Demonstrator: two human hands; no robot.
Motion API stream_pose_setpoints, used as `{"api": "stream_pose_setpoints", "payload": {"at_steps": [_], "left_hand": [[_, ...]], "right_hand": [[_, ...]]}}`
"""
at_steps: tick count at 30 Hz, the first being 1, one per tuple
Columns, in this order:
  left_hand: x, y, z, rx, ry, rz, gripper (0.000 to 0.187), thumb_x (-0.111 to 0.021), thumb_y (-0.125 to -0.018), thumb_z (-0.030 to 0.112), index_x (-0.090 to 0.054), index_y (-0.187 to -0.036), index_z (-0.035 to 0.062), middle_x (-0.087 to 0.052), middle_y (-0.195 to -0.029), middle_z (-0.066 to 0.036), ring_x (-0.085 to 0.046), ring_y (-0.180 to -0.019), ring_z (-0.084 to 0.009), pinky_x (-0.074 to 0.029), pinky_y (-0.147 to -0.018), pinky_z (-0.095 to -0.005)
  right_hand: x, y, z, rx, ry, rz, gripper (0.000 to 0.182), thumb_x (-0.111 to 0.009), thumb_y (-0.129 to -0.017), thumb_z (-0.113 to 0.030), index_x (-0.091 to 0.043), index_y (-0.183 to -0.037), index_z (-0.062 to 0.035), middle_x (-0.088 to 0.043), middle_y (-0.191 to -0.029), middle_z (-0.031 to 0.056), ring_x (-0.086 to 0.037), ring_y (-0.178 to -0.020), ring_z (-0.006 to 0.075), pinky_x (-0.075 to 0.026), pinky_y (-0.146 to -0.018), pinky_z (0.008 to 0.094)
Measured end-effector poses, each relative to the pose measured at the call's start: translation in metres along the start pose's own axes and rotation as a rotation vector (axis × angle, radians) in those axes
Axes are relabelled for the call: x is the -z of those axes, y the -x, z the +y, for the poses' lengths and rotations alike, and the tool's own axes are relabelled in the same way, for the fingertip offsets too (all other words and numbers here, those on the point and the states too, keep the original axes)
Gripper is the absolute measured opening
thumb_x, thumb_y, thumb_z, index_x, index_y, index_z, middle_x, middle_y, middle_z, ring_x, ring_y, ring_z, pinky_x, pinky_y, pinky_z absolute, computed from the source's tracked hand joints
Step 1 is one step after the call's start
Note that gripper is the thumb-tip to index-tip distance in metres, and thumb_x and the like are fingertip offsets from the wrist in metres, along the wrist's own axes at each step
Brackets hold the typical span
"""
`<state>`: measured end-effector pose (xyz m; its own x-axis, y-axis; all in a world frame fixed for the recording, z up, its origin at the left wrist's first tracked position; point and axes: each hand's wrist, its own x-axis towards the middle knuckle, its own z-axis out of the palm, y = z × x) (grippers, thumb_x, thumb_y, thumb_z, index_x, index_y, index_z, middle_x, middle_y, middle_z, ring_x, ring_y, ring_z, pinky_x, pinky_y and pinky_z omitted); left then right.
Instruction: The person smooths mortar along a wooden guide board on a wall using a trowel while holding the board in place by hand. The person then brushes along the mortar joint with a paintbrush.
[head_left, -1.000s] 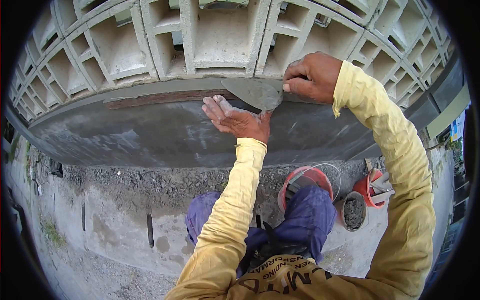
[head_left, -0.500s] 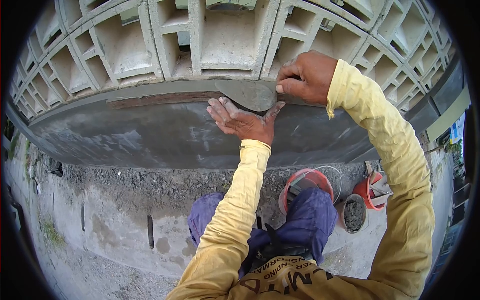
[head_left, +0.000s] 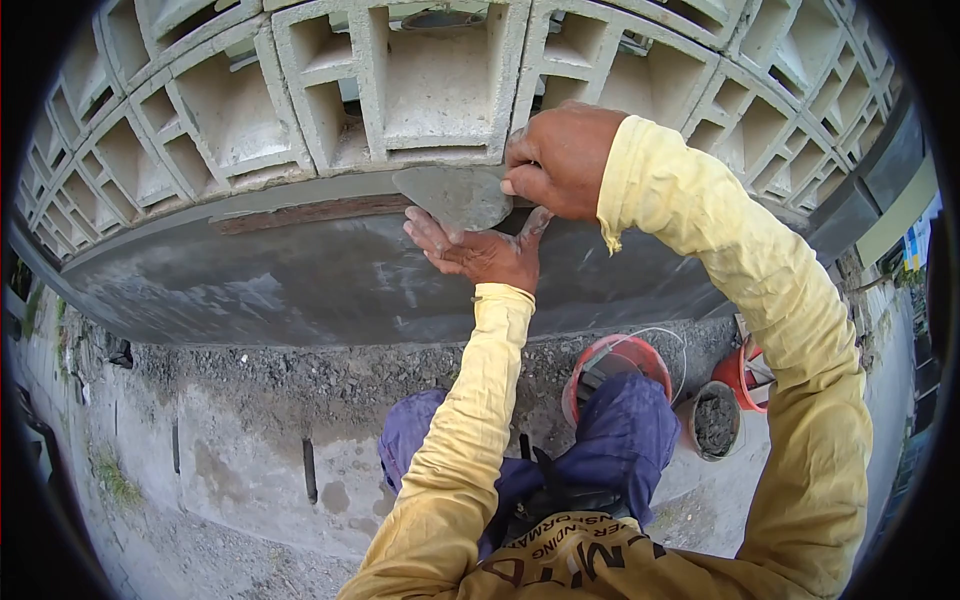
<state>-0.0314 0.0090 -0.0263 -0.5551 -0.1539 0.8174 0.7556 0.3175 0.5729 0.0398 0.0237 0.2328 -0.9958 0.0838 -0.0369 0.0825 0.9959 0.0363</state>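
Observation:
My right hand (head_left: 562, 160) is closed around the handle of a pointed, mortar-smeared trowel (head_left: 452, 194); the handle itself is hidden by the fingers. The grey blade lies along the narrow top of a low plastered wall (head_left: 320, 265), just below the pale breeze blocks (head_left: 440, 90). Under the blade's near edge, my left hand (head_left: 490, 258) is cupped palm up, fingers and thumb apart, with grey smears on its skin. Whether the blade touches that palm cannot be made out. A reddish-brown wooden strip (head_left: 310, 213) runs along the wall's upper edge, left of my hands.
Below on the right stand a red bucket (head_left: 650, 360) with a wire handle, a pail of grey mortar (head_left: 715, 422) and a smaller red bucket (head_left: 735, 375) holding tools. Loose gravel (head_left: 270, 375) lines the wall's foot, beside a concrete pavement (head_left: 250, 480).
My right hand and the trowel have moved left along the wall top, and the blade has turned so its near edge points lower. My left hand has shifted slightly left, staying below the blade.

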Motion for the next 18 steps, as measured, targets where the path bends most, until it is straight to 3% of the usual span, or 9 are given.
{"api": "stream_pose_setpoints", "payload": {"at_steps": [6, 9, 12, 16, 18], "left_hand": [[0.017, -0.012, 0.009, 0.047, -0.021, -0.137, 0.127, -0.066, -0.075, 0.072, 0.009, -0.15, 0.002, -0.005, -0.154, -0.031, -0.006, -0.142, -0.0528, -0.009, -0.11, -0.0653], [0.014, -0.009, 0.002, -0.018, -0.032, -0.118, 0.122, -0.065, -0.077, 0.07, 0.004, -0.15, -0.0001, -0.008, -0.154, -0.029, -0.008, -0.142, -0.0521, -0.009, -0.111, -0.0647], [0.007, -0.011, 0.003, -0.119, -0.092, -0.001, 0.123, -0.066, -0.074, 0.072, -0.003, -0.149, -0.0033, -0.011, -0.152, -0.028, -0.011, -0.142, -0.0512, -0.013, -0.112, -0.0641], [0.011, -0.018, 0.016, -0.028, -0.089, -0.005, 0.133, -0.067, -0.066, 0.078, -0.003, -0.148, -0.0032, -0.016, -0.148, -0.029, -0.016, -0.142, -0.0484, -0.019, -0.111, -0.066], [0.015, -0.018, 0.019, 0.026, -0.099, -0.071, 0.137, -0.071, -0.065, 0.075, 0.013, -0.15, 0.0072, -0.011, -0.15, -0.032, -0.014, -0.142, -0.0496, -0.019, -0.112, -0.0634]], "right_hand": [[0.011, 0.022, 0.019, -0.077, 0.088, -0.088, 0.028, -0.06, -0.089, -0.026, -0.072, -0.092, -0.0009, -0.068, -0.079, 0.021, -0.066, -0.077, 0.0391, -0.052, -0.075, 0.046], [0.011, 0.046, 0.037, -0.166, 0.006, -0.051, 0.028, -0.062, -0.085, -0.028, -0.071, -0.081, -0.0008, -0.066, -0.076, 0.0227, -0.064, -0.077, 0.0422, -0.051, -0.075, 0.0476], [0.008, 0.074, 0.059, -0.22, -0.048, -0.037, 0.029, -0.062, -0.085, -0.028, -0.072, -0.089, -0.0009, -0.067, -0.077, 0.0207, -0.065, -0.077, 0.0398, -0.051, -0.076, 0.0461], [0.008, 0.105, 0.082, -0.265, -0.068, -0.07, 0.029, -0.061, -0.088, -0.025, -0.072, -0.096, 0.0005, -0.069, -0.077, 0.0178, -0.066, -0.073, 0.0336, -0.052, -0.074, 0.0421], [0.008, 0.118, 0.094, -0.271, -0.062, -0.087, 0.028, -0.061, -0.089, -0.023, -0.071, -0.098, 0.001, -0.068, -0.074, 0.016, -0.066, -0.068, 0.0302, -0.052, -0.071, 0.0405]]}}
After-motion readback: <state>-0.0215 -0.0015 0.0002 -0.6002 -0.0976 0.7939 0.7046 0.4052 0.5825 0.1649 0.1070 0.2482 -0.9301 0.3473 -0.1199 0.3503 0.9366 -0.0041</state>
